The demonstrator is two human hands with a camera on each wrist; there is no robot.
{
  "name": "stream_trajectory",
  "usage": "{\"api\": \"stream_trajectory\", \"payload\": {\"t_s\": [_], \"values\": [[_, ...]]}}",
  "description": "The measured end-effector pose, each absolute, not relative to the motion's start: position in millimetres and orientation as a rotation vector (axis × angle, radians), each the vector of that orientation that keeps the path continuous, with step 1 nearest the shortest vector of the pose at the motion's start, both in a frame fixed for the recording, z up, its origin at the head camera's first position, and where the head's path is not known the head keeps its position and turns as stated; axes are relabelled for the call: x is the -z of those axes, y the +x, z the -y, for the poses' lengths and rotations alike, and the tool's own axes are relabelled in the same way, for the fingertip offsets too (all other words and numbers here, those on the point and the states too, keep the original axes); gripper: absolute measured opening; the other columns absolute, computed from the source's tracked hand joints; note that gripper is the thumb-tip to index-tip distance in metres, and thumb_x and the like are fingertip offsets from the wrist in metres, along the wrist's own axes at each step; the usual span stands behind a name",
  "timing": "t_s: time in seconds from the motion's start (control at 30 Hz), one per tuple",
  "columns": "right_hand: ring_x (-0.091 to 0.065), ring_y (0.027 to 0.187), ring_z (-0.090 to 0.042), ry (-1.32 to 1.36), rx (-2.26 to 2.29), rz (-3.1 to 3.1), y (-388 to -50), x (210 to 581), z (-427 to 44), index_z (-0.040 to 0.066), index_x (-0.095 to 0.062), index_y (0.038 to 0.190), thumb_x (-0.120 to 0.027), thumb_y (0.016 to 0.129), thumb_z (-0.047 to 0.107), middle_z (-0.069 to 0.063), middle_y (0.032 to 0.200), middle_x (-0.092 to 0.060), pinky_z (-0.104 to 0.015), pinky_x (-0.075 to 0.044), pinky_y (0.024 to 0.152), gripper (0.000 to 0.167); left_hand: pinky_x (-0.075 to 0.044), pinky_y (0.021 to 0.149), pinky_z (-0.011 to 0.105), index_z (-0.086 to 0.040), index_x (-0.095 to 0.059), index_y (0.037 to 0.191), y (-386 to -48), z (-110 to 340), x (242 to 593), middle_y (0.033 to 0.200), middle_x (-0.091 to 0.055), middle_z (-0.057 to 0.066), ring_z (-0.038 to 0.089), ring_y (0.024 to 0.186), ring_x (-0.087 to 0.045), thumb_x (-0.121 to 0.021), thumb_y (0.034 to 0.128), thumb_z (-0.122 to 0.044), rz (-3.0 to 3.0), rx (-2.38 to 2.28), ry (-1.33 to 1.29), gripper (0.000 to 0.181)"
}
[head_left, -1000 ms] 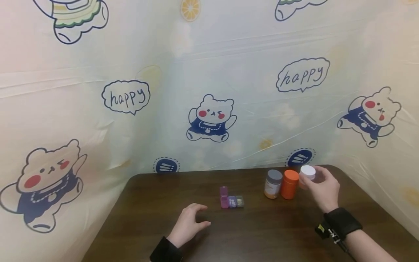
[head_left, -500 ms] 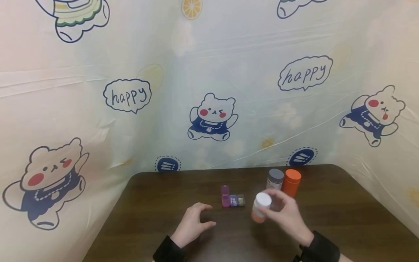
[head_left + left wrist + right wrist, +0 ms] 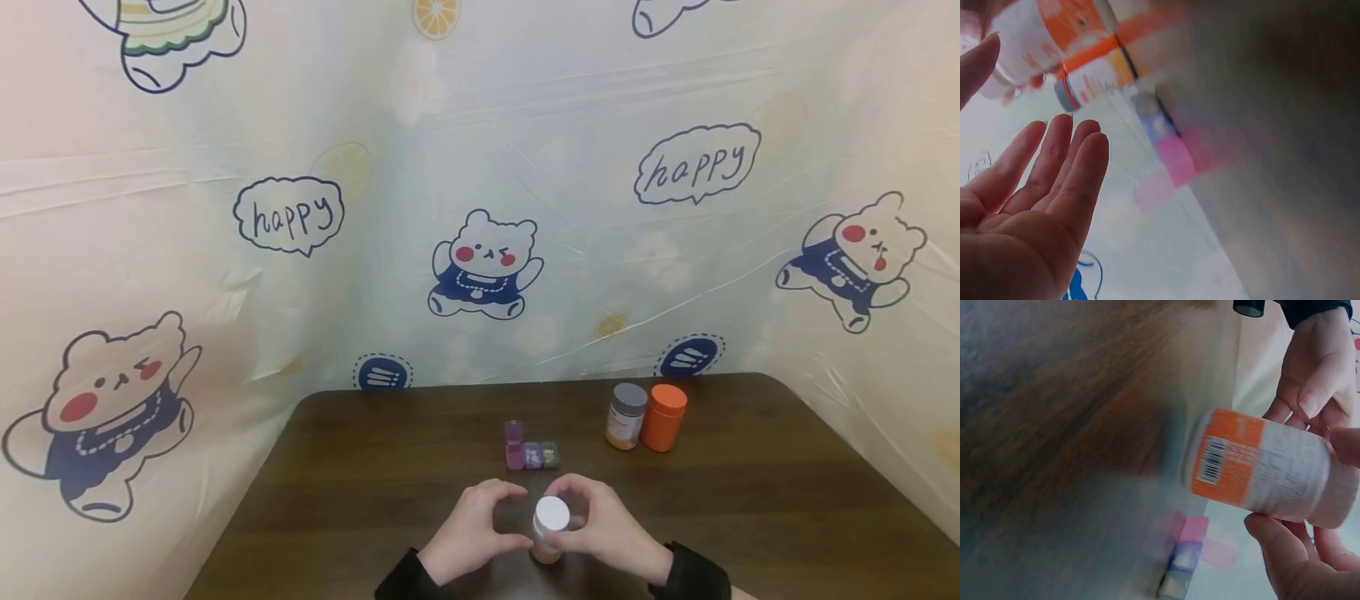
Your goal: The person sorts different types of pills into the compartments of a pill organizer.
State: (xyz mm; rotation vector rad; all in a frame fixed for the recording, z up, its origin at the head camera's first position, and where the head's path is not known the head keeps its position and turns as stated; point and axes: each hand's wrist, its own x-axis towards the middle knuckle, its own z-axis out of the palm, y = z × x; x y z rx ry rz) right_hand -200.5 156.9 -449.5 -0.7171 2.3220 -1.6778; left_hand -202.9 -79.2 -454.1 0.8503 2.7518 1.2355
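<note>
A white pill bottle (image 3: 552, 518) with an orange-and-white label, seen with its barcode in the right wrist view, stands or hovers low over the table's near middle. My right hand (image 3: 611, 529) grips it near the white cap, thumb on one side and fingers on the other. My left hand (image 3: 474, 532) is on the bottle's left, fingers spread in a loose curve around nothing. Its thumb tip is close to the bottle; contact is unclear. Just beyond the hands lies a small pill organizer (image 3: 532, 456) with pink, blue and grey compartments, the pink lid raised.
A grey-capped bottle (image 3: 626, 417) and an orange bottle (image 3: 664, 418) stand side by side at the back right of the dark wooden table (image 3: 375, 442). A printed cloth (image 3: 480, 150) hangs behind the table's far edge.
My right hand has brought the white-capped bottle from beside the orange bottle leftward and nearer to me. My left hand has shifted right and slightly nearer, toward the bottle.
</note>
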Motion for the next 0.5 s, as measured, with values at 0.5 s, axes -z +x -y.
{"api": "stream_trajectory", "payload": {"t_s": [0.5], "values": [[-0.063,0.105,-0.010,-0.710,1.417,-2.689,-194.9,451.3,-151.4,0.010,-0.067,0.118,-0.087,0.076,0.034,-0.004,0.116,-0.071,-0.032,-0.057,0.088,0.053,-0.052,0.082,0.024,-0.014,-0.070,0.114,-198.2,55.0,462.9,0.109,-0.074,-0.004,0.004,0.097,-0.064,-0.094,0.0669,-0.032,-2.746,-1.216,0.819,0.056]]}}
